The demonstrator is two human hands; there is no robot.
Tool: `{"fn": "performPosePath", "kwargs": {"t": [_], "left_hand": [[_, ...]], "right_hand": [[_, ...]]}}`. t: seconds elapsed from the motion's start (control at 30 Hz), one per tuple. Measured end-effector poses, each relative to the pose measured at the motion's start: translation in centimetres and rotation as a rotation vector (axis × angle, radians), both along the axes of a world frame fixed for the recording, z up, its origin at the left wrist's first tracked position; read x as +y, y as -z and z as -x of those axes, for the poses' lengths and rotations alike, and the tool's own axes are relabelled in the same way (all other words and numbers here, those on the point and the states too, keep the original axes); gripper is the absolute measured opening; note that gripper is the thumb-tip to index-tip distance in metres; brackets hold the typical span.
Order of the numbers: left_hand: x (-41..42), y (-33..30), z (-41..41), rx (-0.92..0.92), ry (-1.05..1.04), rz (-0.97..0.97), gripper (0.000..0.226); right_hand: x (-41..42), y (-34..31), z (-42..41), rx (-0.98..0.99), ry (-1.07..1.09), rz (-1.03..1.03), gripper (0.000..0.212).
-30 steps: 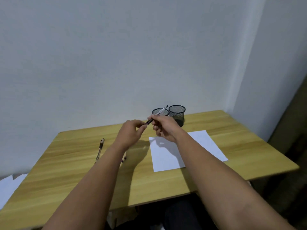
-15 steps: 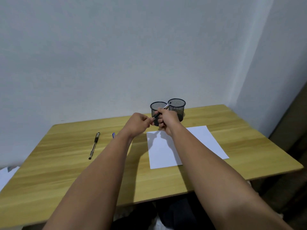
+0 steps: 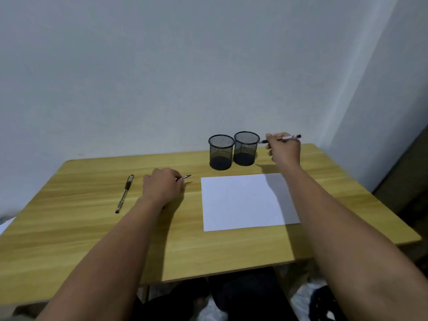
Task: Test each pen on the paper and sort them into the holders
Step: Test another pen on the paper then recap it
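My right hand holds a white pen with dark ends almost level in the air, just right of the right black mesh holder. The left mesh holder stands touching it. My left hand rests on the table left of the white paper, fingers curled round a small dark piece, seemingly the pen's cap, whose tip pokes out. A black pen lies on the table left of that hand. Both holders look empty.
The wooden table stands against a pale wall, with a corner of the room at the right. White sheets show past its left edge. Dark legs and bags lie below the front edge.
The hands, joined on one pen before, have pulled apart. The right hand carried the pen right past the holders. The left hand dropped to the table with the dark piece.
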State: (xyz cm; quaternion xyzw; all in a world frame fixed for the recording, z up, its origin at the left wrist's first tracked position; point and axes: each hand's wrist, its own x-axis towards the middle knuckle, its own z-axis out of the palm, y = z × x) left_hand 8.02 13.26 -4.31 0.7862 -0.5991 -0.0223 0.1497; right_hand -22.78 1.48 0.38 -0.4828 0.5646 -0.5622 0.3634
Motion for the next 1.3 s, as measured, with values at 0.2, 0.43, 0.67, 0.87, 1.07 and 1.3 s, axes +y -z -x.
{"fn": "performPosePath", "kwargs": {"t": [0.2,0.43,0.67,0.87,1.07,1.3], "left_hand": [[-0.7,2.1,0.8,-0.358,-0.040,-0.027,0.029],[0.1,3.0,1.7,-0.269,0.096,0.194,0.041],[1.2,4.3,4.5,0.024,0.426,0.075,0.066],[1.4,5.0,3.7,-0.051,0.423,-0.020,0.084],[1.6,5.1,3.6,-0.006,0.426,0.038,0.096],[1.3,5.9,2.8,-0.018,0.446,0.076,0.083]], "right_hand": [[4.1,6.5,-0.2,0.627,-0.102,0.124,0.018],[6.0,11.1,-1.3,0.963,-0.292,-0.013,0.036],[6.9,10.6,-1.5,0.982,-0.297,0.029,0.037],[7.3,9.5,-1.6,0.735,-0.190,0.175,0.020],[4.5,6.9,-3.3,0.041,-0.166,0.128,0.021],[1.9,7.8,-5.8,-0.227,-0.251,-0.105,0.021]]}}
